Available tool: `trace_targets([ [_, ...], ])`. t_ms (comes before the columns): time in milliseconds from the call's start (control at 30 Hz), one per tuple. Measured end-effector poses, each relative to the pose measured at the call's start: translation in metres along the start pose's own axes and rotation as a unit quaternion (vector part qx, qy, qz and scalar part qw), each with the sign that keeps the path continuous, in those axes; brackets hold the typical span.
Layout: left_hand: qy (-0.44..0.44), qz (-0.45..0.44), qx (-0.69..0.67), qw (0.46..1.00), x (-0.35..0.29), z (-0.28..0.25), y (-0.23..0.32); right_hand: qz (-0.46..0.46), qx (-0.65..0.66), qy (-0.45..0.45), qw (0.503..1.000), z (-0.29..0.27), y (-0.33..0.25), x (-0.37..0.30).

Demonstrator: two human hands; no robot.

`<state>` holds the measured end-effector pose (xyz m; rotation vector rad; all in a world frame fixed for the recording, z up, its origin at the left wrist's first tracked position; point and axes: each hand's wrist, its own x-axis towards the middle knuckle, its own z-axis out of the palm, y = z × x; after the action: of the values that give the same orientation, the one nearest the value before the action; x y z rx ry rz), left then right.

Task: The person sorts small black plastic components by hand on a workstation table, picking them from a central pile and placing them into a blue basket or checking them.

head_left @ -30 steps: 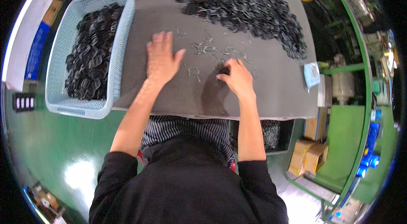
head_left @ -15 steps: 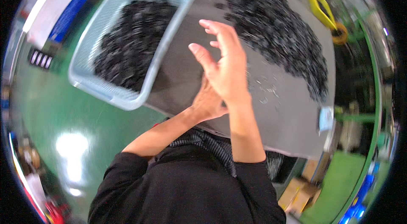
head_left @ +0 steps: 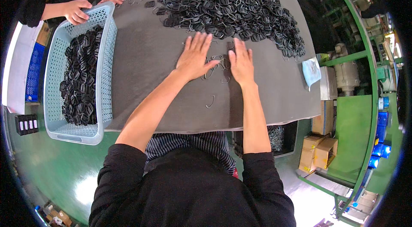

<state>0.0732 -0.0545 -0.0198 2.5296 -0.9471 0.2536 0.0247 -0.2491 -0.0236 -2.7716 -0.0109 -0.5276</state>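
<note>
Grey tabletop [head_left: 141, 72]: our left hand [head_left: 193, 61] and right hand [head_left: 242, 65] palm-down, fingers straight, no grip visible. Loose hooks [head_left: 223, 62] lie mostly between, short of the black pile [head_left: 231, 8]; we'd keep palms low, sweep gently.

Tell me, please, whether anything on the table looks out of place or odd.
A pale blue item, perhaps a mask, lies at the table's right edge, unlike the black pile. One hook lies alone toward the front edge, apart from the others.
</note>
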Motion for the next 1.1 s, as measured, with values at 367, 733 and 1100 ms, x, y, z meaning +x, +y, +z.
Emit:
trace_targets([
  [367, 0.103, -0.061, -0.297, 0.947, -0.07, -0.08, 0.005, -0.091, 0.096, -0.078, 0.988, -0.043, -0.087, -0.074],
  [733, 0.227, -0.091, -0.295, 0.924, -0.102, -0.16, 0.014, -0.052, -0.093, -0.012, 0.994, 0.003, -0.084, -0.045],
  [1100, 0.148, -0.112, -0.34, 0.922, -0.095, -0.119, 0.03, 0.186, -0.171, 0.024, 0.967, -0.099, 0.086, -0.17],
])
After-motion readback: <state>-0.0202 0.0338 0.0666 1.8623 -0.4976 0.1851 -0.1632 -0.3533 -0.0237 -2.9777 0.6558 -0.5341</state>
